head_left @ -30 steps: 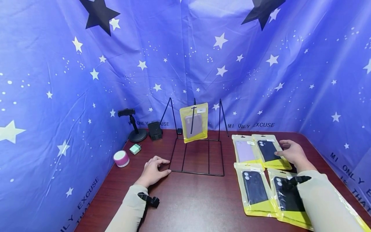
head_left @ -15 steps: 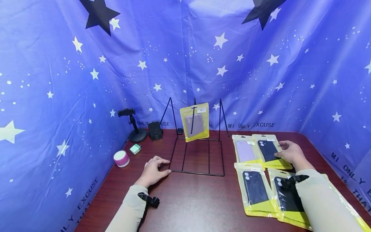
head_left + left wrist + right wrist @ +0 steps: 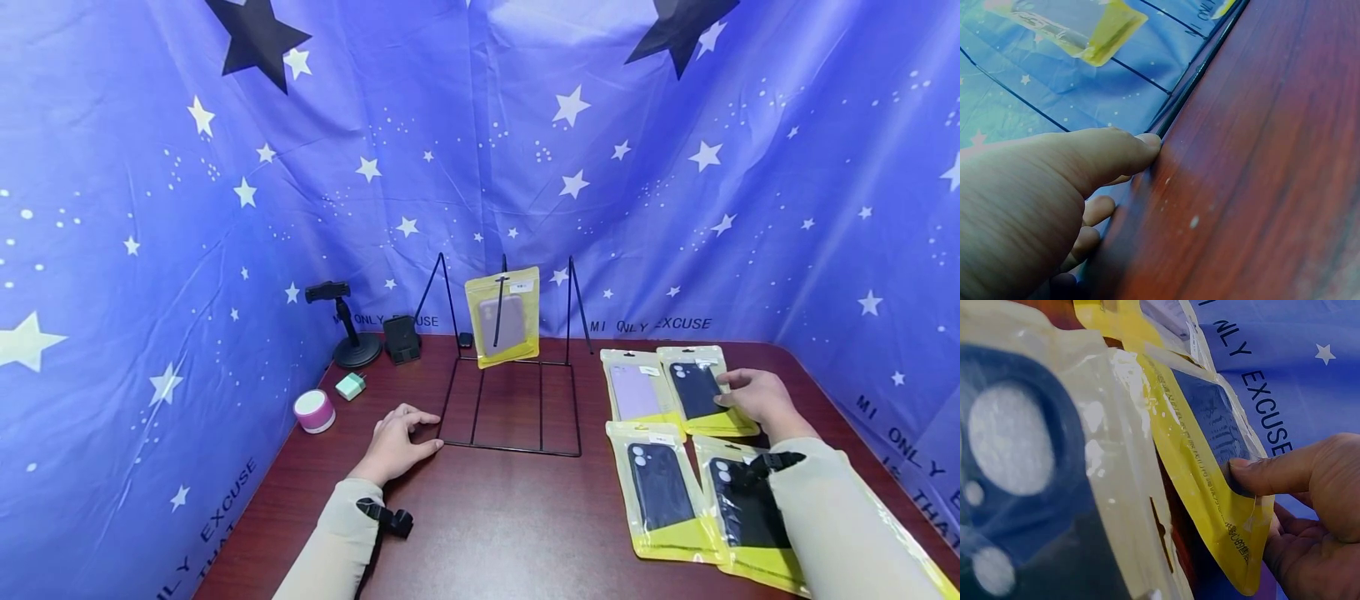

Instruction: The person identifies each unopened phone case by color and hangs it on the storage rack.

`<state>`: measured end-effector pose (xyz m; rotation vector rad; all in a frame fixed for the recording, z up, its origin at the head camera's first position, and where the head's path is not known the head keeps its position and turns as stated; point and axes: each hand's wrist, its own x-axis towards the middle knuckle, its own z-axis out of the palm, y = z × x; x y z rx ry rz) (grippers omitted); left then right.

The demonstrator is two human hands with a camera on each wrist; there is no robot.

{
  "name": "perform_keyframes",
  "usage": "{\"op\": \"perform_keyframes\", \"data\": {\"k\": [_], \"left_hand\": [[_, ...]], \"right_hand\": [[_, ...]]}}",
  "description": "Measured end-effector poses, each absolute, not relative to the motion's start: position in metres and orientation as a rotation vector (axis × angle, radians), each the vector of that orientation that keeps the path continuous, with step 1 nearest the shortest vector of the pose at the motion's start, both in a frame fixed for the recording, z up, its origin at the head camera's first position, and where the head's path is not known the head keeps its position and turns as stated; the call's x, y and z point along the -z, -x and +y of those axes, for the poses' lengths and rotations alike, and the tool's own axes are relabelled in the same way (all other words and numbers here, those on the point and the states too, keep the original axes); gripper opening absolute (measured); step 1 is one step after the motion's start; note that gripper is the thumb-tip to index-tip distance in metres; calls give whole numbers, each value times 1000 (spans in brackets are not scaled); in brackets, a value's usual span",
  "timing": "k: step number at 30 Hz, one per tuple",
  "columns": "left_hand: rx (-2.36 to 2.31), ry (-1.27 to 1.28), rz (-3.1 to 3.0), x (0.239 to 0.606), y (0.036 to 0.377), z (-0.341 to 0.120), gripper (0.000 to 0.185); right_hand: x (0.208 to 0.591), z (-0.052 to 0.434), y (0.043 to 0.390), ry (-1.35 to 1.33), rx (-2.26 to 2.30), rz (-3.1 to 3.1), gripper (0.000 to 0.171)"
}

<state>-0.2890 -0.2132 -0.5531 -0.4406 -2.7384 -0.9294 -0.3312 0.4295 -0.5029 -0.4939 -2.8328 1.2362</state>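
My left hand (image 3: 395, 446) rests on the table, thumb and index finger at the front left corner of a black wire display rack (image 3: 510, 451). In the left wrist view the thumb (image 3: 1141, 147) presses the wire. On the rack's middle hook hangs a yellow-and-clear pouch with a mauve phone case (image 3: 502, 321). My right hand (image 3: 761, 402) pinches the right edge of a pouched dark phone case (image 3: 696, 390) at the back right. Its thumb (image 3: 1266, 475) lies on top of the pouch; the fingers are partly hidden beneath.
Beside it lies a pouched lilac phone case (image 3: 636, 392). Nearer are pouched dark cases (image 3: 660, 483), one partly under the right forearm. At left stand a phone stand (image 3: 352, 333), a black holder (image 3: 402, 338), a green charger (image 3: 350, 385) and a pink-and-white round object (image 3: 314, 411).
The pouch in my right hand has shifted slightly right and away from me, leaving the lilac one's edge more exposed. My left hand and the rack have stayed put.
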Motion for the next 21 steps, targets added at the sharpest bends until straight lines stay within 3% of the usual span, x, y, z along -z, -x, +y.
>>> {"op": "perform_keyframes", "data": {"k": [21], "left_hand": [[935, 423, -2769, 546, 286, -212, 37]], "right_hand": [[493, 432, 323, 488, -1280, -2732, 49]]}}
